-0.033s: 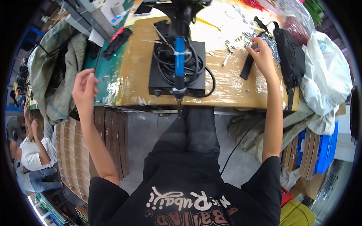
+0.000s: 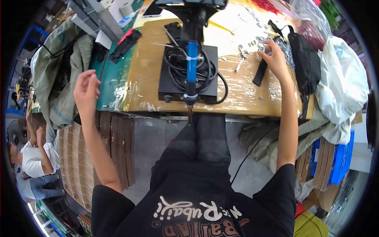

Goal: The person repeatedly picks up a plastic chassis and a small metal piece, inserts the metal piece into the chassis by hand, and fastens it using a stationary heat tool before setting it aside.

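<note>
My left hand [image 2: 86, 89] hangs over the left edge of the green mat [image 2: 110, 96]. Its fingers are loosely curled and partly apart, and I see nothing in them. At the right of the bench, my right hand [image 2: 275, 59] reaches to a pile of small metal parts [image 2: 258, 44]. Thumb and forefinger stand apart beside the parts, with no held thing visible. Under that hand lies a dark flat bar [image 2: 259, 74]. Between the hands, a blue-sleeved tool [image 2: 192, 59] points down from a black stand, in front of a black box [image 2: 168, 87] with coiled cable.
A black pouch [image 2: 306, 59] and white plastic bag [image 2: 341, 83] border the right side. A black tool with a red part [image 2: 125, 45] lies on the mat. Greenish cloth [image 2: 59, 87] hangs at left. Beyond brown cartons [image 2: 77, 158], another person [image 2: 37, 160] sits.
The view has shifted slightly, so the bench appears a little further right. My left hand has moved slightly left, its fingers a bit more curled. The right hand stays by the metal parts.
</note>
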`<state>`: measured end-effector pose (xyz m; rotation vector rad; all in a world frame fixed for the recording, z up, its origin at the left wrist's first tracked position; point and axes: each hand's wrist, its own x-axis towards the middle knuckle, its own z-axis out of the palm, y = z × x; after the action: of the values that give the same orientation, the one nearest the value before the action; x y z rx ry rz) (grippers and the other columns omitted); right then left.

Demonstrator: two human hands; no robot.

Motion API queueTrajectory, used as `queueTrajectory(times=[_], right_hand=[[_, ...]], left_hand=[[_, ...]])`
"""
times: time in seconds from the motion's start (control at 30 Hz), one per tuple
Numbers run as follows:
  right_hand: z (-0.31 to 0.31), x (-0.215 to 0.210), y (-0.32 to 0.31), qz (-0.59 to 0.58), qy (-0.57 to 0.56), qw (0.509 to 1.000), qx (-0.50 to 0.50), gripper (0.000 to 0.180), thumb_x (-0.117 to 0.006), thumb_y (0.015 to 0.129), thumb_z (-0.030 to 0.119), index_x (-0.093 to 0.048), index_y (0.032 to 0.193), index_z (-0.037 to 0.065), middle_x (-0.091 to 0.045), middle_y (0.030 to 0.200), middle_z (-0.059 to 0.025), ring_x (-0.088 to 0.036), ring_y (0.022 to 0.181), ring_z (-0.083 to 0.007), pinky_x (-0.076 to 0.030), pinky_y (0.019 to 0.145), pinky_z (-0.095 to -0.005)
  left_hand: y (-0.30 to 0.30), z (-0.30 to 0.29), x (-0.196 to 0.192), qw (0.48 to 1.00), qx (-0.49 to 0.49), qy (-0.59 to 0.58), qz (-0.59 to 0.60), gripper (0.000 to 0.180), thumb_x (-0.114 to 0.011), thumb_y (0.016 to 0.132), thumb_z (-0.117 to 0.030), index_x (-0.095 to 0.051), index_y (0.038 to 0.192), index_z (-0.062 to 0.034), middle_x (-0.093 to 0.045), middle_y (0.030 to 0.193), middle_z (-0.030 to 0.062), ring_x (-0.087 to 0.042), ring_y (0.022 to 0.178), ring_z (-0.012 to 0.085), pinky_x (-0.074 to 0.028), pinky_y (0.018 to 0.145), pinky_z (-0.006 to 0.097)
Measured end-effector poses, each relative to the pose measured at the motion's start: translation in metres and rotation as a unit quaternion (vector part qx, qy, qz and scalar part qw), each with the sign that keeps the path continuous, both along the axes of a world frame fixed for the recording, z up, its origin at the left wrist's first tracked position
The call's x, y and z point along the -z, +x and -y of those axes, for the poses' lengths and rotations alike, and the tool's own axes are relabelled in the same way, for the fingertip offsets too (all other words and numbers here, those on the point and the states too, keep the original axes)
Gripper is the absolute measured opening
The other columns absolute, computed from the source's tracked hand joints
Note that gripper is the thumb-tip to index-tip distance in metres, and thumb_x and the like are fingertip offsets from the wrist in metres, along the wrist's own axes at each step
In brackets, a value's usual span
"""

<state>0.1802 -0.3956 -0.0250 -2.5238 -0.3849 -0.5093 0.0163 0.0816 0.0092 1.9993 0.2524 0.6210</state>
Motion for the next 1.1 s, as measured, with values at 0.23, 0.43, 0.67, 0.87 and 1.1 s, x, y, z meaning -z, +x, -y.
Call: queueTrajectory(times=[0.23,0.43,0.67,0.87,1.1], right_hand=[[0.004,-0.012,0.030,-0.219,0.024,0.975,-0.006,0.014,-0.064,0.067,0.005,-0.053,0.074,0.002,-0.050,0.058,-0.0030,-0.049,0.052,-0.0119,-0.040,0.046,-0.0251],[-0.005,-0.016,0.032,-0.239,0.027,0.970,0.013,0.011,-0.061,0.068,0.001,-0.052,0.072,0.000,-0.052,0.059,-0.0032,-0.052,0.053,-0.0101,-0.042,0.044,-0.0238],[0.001,-0.020,0.018,-0.241,0.035,0.970,0.003,0.015,-0.060,0.068,-0.003,-0.056,0.082,-0.001,-0.053,0.070,-0.0024,-0.053,0.058,-0.0092,-0.043,0.047,-0.0207],[0.002,-0.012,-0.001,-0.119,0.091,0.989,-0.009,0.017,-0.065,0.066,0.001,-0.057,0.081,0.001,-0.058,0.071,-0.0047,-0.057,0.070,-0.0115,-0.045,0.063,-0.0218],[-0.024,-0.018,-0.050,-0.133,0.285,0.947,-0.067,0.026,-0.059,0.074,-0.004,-0.056,0.099,-0.001,-0.060,0.087,-0.0069,-0.057,0.079,-0.0099,-0.047,0.071,-0.0201]], left_hand=[[0.036,-0.067,-0.025,0.980,-0.052,0.186,-0.039,0.017,-0.057,0.080,-0.014,-0.057,0.093,-0.0046,-0.056,0.072,0.0001,-0.050,0.063,0.0062,-0.043,0.059,0.021],[0.096,0.022,-0.007,0.918,0.255,0.302,-0.034,0.029,-0.056,0.075,-0.008,-0.052,0.104,-0.0068,-0.057,0.093,0.0048,-0.054,0.083,0.0163,-0.044,0.073,0.027],[0.184,0.071,0.030,0.768,0.356,0.524,0.095,0.042,-0.055,0.066,-0.004,-0.051,0.107,-0.0108,-0.046,0.119,0.0062,-0.038,0.116,0.0244,-0.029,0.098,0.038],[0.196,0.075,0.022,0.742,0.373,0.550,0.092,0.033,-0.059,0.060,-0.004,-0.050,0.092,-0.0076,-0.050,0.106,0.0060,-0.041,0.110,0.0254,-0.027,0.098,0.037],[0.181,0.053,0.024,0.818,0.376,0.436,-0.017,0.038,-0.064,0.069,-0.013,-0.048,0.102,-0.0030,-0.051,0.094,0.0122,-0.048,0.093,0.0298,-0.039,0.085,0.034]])
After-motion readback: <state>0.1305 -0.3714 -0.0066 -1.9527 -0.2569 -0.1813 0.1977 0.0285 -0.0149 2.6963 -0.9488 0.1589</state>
